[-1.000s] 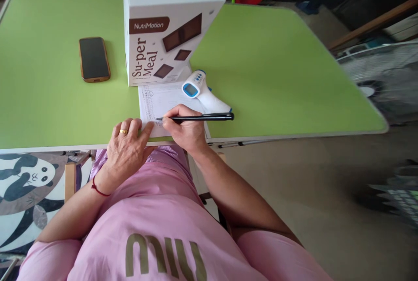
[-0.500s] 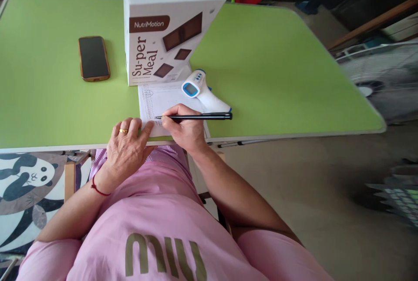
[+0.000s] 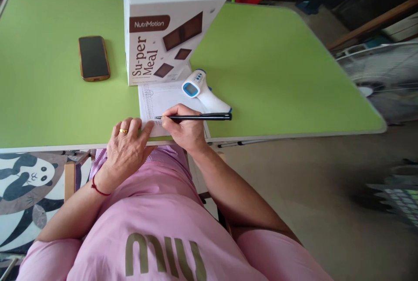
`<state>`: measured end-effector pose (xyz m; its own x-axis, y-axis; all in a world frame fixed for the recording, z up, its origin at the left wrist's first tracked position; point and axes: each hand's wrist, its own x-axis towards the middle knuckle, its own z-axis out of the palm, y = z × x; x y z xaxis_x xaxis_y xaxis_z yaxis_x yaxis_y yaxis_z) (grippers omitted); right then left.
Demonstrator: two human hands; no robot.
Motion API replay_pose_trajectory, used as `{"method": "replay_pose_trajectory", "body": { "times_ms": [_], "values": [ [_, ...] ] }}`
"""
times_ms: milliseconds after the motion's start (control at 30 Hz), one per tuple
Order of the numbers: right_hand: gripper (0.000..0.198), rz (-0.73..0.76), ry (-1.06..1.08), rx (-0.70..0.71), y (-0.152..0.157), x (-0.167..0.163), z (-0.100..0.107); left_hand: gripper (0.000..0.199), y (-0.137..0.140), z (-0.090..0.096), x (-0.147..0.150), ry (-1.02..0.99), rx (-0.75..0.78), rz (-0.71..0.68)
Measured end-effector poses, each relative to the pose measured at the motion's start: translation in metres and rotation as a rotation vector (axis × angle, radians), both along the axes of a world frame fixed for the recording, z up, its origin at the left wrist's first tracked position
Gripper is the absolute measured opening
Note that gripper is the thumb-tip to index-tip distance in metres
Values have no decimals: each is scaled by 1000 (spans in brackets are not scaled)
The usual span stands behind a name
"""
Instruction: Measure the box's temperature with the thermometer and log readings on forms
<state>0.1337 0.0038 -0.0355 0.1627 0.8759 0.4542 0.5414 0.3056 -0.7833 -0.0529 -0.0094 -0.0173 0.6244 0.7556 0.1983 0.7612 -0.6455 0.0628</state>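
A white box (image 3: 173, 28) bears the brand "NutriMotion" and the words "Su-per Meal"; writing on the paper sheet (image 3: 163, 99) is too small to read.

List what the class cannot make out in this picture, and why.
Writing on the paper: head view, too small to read.
The paper's far end: head view, hidden by the box.
Any reading on the thermometer: head view, too small.
Whether the pen touches down: head view, too fine.
The whole fan: head view, cut off by the right edge.

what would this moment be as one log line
right hand: holds pen, tip at paper | left hand: at paper's edge | thermometer: partly on paper
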Motion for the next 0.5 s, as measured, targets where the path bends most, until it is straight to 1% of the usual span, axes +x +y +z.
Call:
{"method": "replay_pose_trajectory", "body": {
  "times_ms": [67, 167, 233, 333, 400, 467, 500],
  "values": [
    [9, -11, 13, 28, -1, 0, 0, 55, 0, 0, 0, -9, 6, -1],
    [11, -80, 23, 109, -4, -1, 1, 54, 0, 0, 1, -21, 3, -3],
    [13, -112, -31, 162, -5, 1, 2, 53, -1, 0, 2, -29, -10, -6],
    [18, -54, -209, 225, 0, 9, 1, 49, -1, 0, -1, -65, -37, -10],
    [21, -6, -361, 234, 7, 19, 0, 48, 1, 2, -8, -150, -87, -22],
    [25, 9, -524, 190, 16, 32, -1, 52, 10, 7, -19, -317, -207, -74],
    [28, 10, -603, 153, 20, 37, -1, 56, 17, 11, -25, -424, -297, -110]
  ]
}}
